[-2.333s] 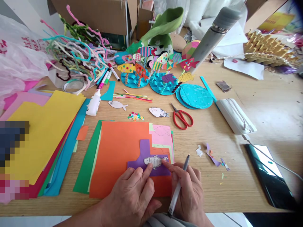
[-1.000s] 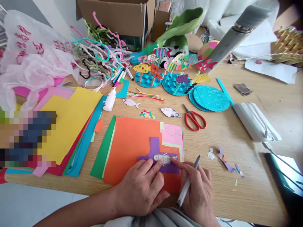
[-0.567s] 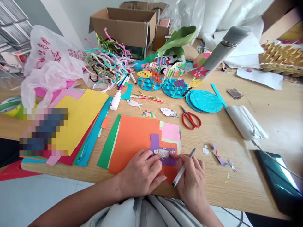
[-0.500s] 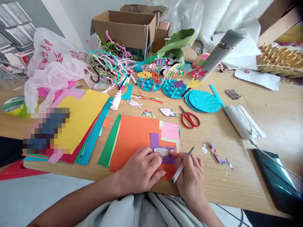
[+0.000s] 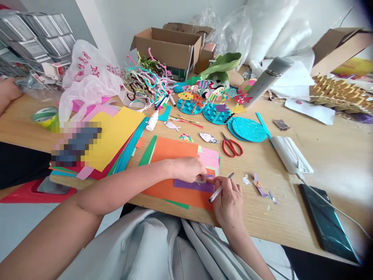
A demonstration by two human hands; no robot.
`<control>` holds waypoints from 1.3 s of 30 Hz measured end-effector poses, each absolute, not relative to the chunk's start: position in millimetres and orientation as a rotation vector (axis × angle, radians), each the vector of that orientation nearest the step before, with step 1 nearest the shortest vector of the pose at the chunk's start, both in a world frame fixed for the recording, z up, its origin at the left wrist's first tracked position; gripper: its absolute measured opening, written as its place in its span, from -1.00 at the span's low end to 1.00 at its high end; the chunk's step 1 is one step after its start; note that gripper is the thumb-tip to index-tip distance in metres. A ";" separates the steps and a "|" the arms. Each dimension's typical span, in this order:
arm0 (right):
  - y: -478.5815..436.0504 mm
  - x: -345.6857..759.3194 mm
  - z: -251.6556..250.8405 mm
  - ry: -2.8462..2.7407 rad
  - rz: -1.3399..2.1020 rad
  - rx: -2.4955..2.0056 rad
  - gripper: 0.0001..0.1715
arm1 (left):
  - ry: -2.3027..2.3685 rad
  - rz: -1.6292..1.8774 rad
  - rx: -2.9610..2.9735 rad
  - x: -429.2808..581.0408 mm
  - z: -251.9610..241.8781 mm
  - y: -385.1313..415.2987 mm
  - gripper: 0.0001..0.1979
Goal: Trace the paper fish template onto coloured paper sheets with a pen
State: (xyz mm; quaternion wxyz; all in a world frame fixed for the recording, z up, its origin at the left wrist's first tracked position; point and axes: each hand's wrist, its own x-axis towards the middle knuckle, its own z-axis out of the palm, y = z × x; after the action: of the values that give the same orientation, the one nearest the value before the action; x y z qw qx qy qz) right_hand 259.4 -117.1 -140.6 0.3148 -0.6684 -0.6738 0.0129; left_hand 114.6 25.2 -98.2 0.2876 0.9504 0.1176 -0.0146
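Observation:
A small white paper fish [image 5: 201,181], mostly covered by fingers, lies on a strip of purple paper [image 5: 189,184]. That strip rests on an orange sheet [image 5: 171,151]. My left hand [image 5: 190,170] bends over the fish from the left, its fingers closed down at the fish; whether they pinch it is hidden. On the right, my right hand [image 5: 229,197] holds a white and grey marker [image 5: 217,193], dark end pointing down-left, while its index fingertip touches the fish's right end. Pink paper [image 5: 210,157] lies just behind.
Red scissors [image 5: 232,146], a white fish cutout [image 5: 208,137] and blue discs [image 5: 249,129] lie beyond the hands. A grey flask [image 5: 268,79] stands behind. A power bank [image 5: 290,154] and dark phone [image 5: 328,221] are right, coloured sheets left. Another person's hand [image 5: 8,91] shows far left.
The purple paper has turned, its long side now extending left. My left hand has moved up and curled over the fish. The view has shifted, and another person's hand appears at far left.

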 end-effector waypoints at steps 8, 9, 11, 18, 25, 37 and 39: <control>-116.4 258.9 -138.7 -1.763 0.051 -1.725 -0.79 | 0.189 -0.167 2.468 124.4 -91.7 36.1 -0.75; -117.7 258.5 -138.0 -1.743 0.074 -1.706 -0.81 | 0.188 -0.188 2.463 125.2 -91.3 37.0 -0.73; -122.6 256.7 -135.5 -1.638 0.080 -1.630 -0.84 | 0.182 -0.190 2.467 126.4 -90.9 38.3 -0.73; -144.0 250.2 -114.3 -1.294 0.265 -1.226 -0.55 | 0.162 -0.165 2.469 125.4 -92.8 39.5 -0.75; -137.7 242.0 -115.0 -1.340 0.584 -1.419 -0.85 | 0.170 -0.155 2.475 124.8 -98.5 40.8 -0.73; -122.1 234.8 -154.0 -1.597 0.342 -1.587 -0.98 | 0.196 -0.150 2.438 123.4 -95.9 38.7 -0.78; -121.2 235.3 -155.6 -1.610 0.338 -1.608 -0.98 | 0.192 -0.155 2.439 122.9 -94.9 38.5 -0.80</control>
State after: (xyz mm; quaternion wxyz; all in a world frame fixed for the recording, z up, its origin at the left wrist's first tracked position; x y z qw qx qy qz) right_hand 235.3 -121.2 -155.6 0.4082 -0.6380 -0.6390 0.1340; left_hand 122.9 38.5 -94.9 0.3383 0.9362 0.0738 -0.0595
